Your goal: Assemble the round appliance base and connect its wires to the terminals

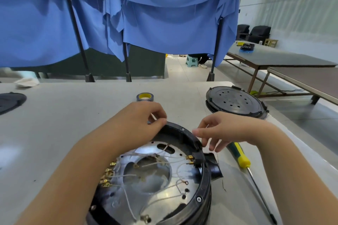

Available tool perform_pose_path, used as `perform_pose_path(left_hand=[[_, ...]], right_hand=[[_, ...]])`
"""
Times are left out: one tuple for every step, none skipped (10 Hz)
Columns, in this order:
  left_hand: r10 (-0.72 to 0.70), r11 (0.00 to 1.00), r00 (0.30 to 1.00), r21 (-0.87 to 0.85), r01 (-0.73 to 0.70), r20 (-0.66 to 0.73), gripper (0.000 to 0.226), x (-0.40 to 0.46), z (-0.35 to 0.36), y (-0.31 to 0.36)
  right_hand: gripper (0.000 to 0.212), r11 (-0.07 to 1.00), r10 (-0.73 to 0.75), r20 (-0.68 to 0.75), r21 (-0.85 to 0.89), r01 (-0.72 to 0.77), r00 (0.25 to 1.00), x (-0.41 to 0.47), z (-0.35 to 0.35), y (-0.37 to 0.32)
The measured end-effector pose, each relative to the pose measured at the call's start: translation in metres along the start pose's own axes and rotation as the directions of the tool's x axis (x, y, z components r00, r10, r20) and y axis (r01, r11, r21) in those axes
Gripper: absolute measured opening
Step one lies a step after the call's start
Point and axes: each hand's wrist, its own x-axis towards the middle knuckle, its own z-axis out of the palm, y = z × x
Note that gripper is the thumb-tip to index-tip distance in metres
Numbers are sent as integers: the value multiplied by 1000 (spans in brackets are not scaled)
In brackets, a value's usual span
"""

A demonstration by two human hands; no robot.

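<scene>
Left hand (144,118) pinches base (161,179) rim to steady it; right hand (219,131) fingers loosely curled, prob pinching thin wire, can't tell.

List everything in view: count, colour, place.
Round black appliance base with silver metal plate: one, near centre.
White wires with brass terminals: several, loose across the plate.
Black round perforated cover: one, far right.
Grey tape roll with yellow core: one, behind the hands.
Yellow-green handled screwdriver: one, right of the base.
White table: one, under everything.
Blue curtain: behind the table.
Left hand: pinches a thin wire at the base's far rim.
Right hand: fingers at the rim.
</scene>
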Motion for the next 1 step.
perform_pose_path(left_hand=[[-22,995,983,-95,5,-182,8,-2,-6,-14]], right_hand=[[34,999,-45,-144,-30,41,989,3,1,5]])
